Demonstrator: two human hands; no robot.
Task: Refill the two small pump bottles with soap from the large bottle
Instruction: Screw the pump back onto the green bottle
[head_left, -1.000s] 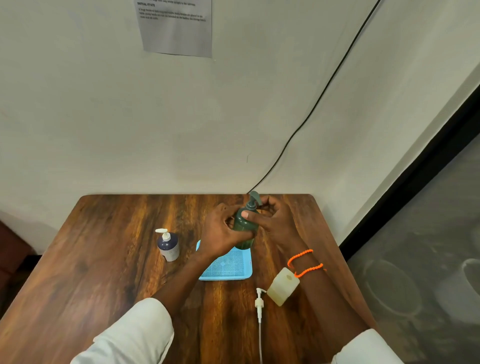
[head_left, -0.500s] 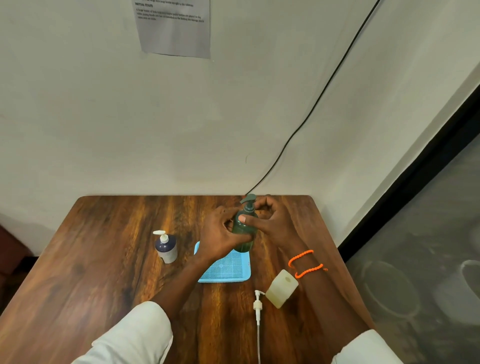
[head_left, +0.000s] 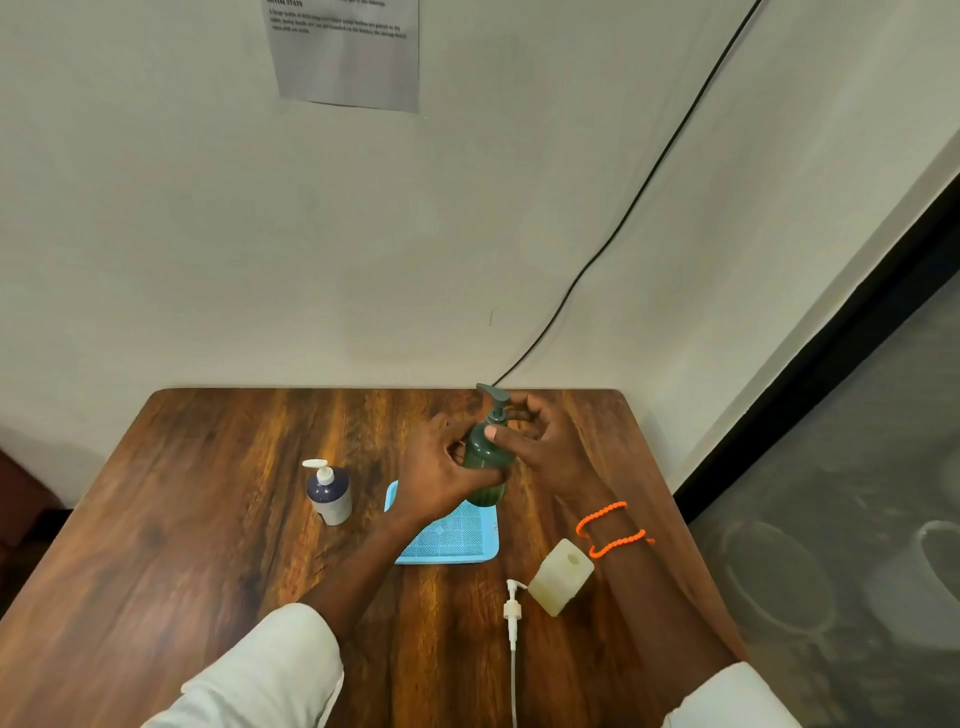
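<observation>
Dark green plastic pump bottle (head_left: 485, 462) stands upright at the far edge of the light blue mesh tray (head_left: 452, 540) on the wooden desk (head_left: 208, 519). Left hand (head_left: 441, 467) grasps its body; right hand (head_left: 540, 441) pinches the collar under the pump. Likely unscrewing: hold body firm, twist collar only, keep bottle vertical. Squat cream bottle (head_left: 561, 577) lies open nearby.

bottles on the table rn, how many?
3: green pump bottle held in both hands over the blue tray; dark-blue pump bottle to its left; cream bottle, pump removed, near the right forearm.
</observation>
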